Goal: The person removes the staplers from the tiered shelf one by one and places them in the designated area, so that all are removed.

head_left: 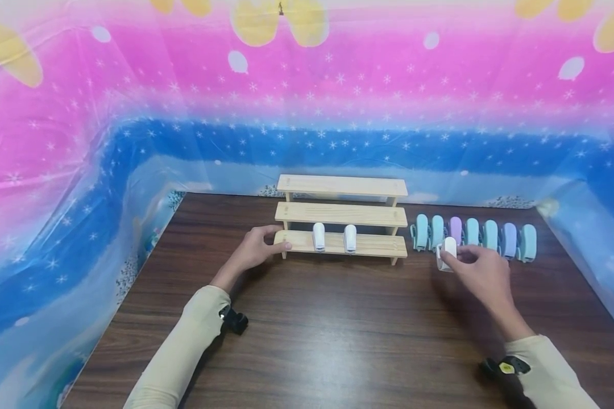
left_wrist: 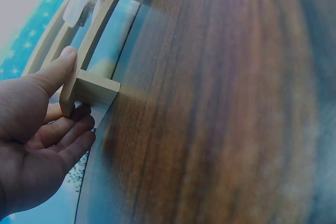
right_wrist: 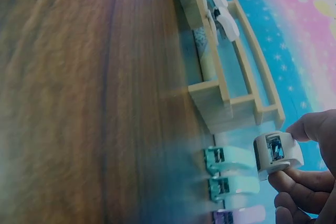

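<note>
A light wooden three-step rack (head_left: pixel 340 214) stands at the back of the table. My left hand (head_left: pixel 258 247) grips the left end of its lowest step, thumb on top and fingers curled beneath the board (left_wrist: pixel 79 72). Two white clips (head_left: pixel 319 237) sit apart on that lowest step. To the right of the rack, my right hand (head_left: pixel 483 275) pinches another white clip (head_left: pixel 448 254) between thumb and fingers. In the right wrist view the metal spring part of this held clip (right_wrist: pixel 275 153) shows.
Behind the right hand runs a row of several clips, mint ones (head_left: pixel 489 234), a pink-purple one (head_left: pixel 455 228) and a lavender one (head_left: pixel 509 238). They lie on the dark wooden table (head_left: pixel 327 329). A patterned cloth (head_left: pixel 363 113) hangs around the back and sides.
</note>
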{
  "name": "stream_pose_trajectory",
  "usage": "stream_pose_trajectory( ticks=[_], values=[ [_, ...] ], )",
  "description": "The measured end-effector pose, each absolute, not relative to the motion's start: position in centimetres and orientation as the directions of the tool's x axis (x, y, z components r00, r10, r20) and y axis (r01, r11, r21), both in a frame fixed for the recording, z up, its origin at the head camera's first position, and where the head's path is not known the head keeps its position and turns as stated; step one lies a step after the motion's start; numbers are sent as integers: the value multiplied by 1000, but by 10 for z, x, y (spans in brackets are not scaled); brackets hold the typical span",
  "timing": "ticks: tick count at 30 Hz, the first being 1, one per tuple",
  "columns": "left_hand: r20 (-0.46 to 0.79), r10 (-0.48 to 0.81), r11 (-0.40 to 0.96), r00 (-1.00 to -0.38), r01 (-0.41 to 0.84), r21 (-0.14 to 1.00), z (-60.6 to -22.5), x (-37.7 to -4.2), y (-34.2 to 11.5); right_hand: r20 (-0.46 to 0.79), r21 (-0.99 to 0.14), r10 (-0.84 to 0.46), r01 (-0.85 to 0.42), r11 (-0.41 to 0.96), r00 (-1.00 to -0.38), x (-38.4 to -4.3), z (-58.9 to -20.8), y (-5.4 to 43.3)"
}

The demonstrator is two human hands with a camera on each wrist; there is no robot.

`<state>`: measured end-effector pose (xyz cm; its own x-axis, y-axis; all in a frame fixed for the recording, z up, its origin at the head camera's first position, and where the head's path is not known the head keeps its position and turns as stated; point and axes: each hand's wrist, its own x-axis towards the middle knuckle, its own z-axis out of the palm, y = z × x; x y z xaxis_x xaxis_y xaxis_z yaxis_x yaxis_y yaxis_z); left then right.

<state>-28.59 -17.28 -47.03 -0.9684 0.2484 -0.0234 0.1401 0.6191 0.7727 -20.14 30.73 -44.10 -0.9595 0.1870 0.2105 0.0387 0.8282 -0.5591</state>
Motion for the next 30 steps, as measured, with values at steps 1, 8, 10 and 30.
stream_pose_trajectory(
  ticks=[1,8,10,30],
  values=[
    [-23,249,621,-968,142,771,-470,-286,-173,211,-557,184,37,830,-960,-201,-442,309],
    [-22,247,623,-969,142,769,-469,-286,-173,169,-541,182,63,838,-969,-198,-451,314],
    [-20,249,621,-968,143,770,-469,-286,-173,153,-541,185,74,838,-971,-198,-453,314],
    [-30,249,607,-968,132,783,-469,-287,-172,97,-532,167,91,842,-981,-198,-471,322]
  ],
)
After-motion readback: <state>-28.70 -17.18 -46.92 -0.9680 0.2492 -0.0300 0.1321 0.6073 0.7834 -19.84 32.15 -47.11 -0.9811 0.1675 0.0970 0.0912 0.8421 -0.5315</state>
